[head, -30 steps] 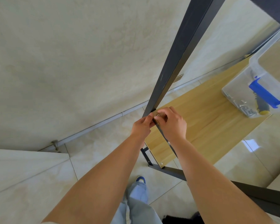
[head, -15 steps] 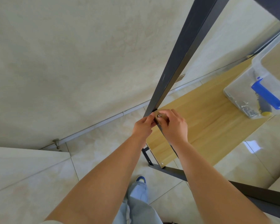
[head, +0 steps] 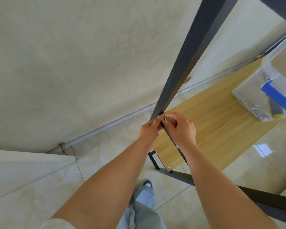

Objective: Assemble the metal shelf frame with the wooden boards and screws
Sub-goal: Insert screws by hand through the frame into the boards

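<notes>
A: Pinching a screw [head: 166, 119], the right hand [head: 182, 129] is setting it into the corner of the board [head: 221, 123], its fingers curling around the head. The left hand [head: 149, 131] is gripping the post [head: 185, 71] just beside that grip, thumb pressing on the metal where board and post are meeting.

B: So the screw is sitting right between the two hands?

A: Yes, at the board's corner, against the foot of the post. It is looking tilted, though it is too small to be sure.

B: What is worrying you?

A: I am judging that it is only starting by hand. If it is going in crooked, the thread could be crossing and jamming. If the left hand is easing off, the post could be shifting and the holes could be sliding out of line.

B: And a drop?

A: The fingers are holding only the tip of a tiny part; a slip would be sending it to the floor [head: 106, 146] below the hands.

B: Spares?

A: A clear box [head: 248, 95] is standing on the board, well away to the right of the grip, with more hardware inside.
</notes>
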